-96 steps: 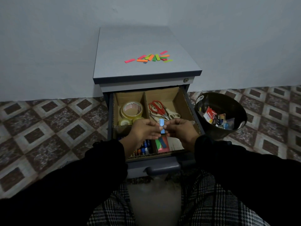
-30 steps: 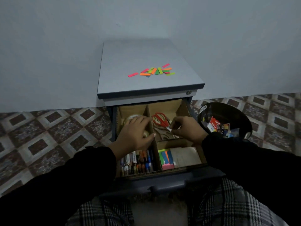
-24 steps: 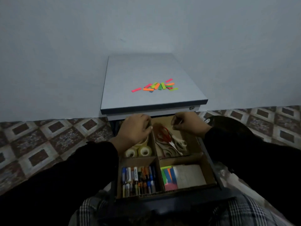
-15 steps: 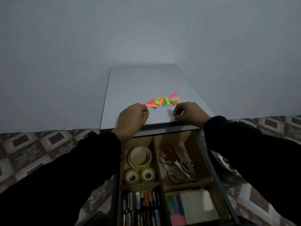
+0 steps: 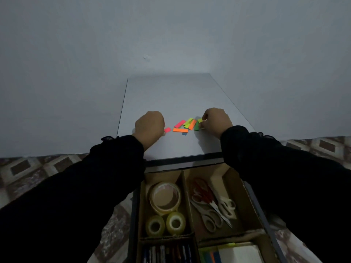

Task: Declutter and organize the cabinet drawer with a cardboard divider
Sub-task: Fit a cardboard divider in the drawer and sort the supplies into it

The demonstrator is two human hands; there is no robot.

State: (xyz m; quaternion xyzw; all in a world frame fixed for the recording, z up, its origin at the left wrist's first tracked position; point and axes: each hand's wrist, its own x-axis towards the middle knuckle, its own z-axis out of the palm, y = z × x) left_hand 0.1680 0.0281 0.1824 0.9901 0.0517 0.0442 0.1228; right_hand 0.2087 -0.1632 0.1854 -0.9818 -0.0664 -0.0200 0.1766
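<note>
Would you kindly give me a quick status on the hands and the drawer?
Both hands on cabinet top: left hand beside pink strip, right hand pinching yellow-green strip. Drawer open, divider in. Nothing blocking.

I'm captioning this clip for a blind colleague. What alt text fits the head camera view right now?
Two hands reach a scatter of coloured paper strips on the cabinet top: the right hand pinches strips at its edge, the left hand rests curled beside a pink one. Below, the open drawer's cardboard divider separates tape rolls from scissors.

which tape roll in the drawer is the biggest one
The wide pale roll at the back of the tape compartment. It is clearly larger than the two small rolls sitting side by side in front of it.
</note>
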